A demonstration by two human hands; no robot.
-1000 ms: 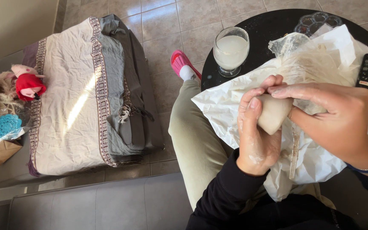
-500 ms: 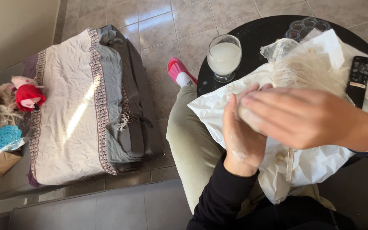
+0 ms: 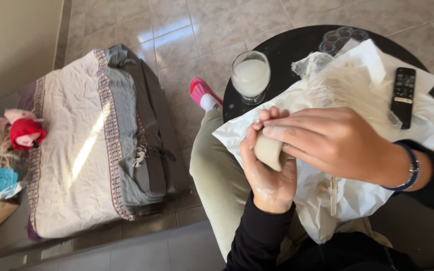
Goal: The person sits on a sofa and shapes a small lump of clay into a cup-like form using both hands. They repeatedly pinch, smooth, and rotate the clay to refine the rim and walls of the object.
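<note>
Only one view here, the head camera looking down. Right of centre, the left hand [image 3: 269, 173] is cupped around a small pale lump of clay or dough [image 3: 268, 149], fingers curled up around its left side, so that's a proper hold. The right hand [image 3: 333, 142] comes in from the right edge and lies over the top of the lump, fingertips [image 3: 272, 131] pressed onto it; it looks like pressing rather than a full clench. A bead bracelet [image 3: 412, 168] sits on that wrist.

The lump is just above a crumpled white paper sheet [image 3: 350, 195] spread over the lap and the edge of a round black table [image 3: 287, 47] in the upper right. On the table: a glass of milky liquid [image 3: 250, 76] at its left rim, a clear plastic bag [image 3: 347, 83] and a black remote [image 3: 404, 95] near the right edge.

Left half of the frame has a folded blanket [image 3: 91, 145] on a low bench, with a red and pink doll [image 3: 24, 133] at the far left. A pink slipper [image 3: 199, 90] shows on the tiled floor.
</note>
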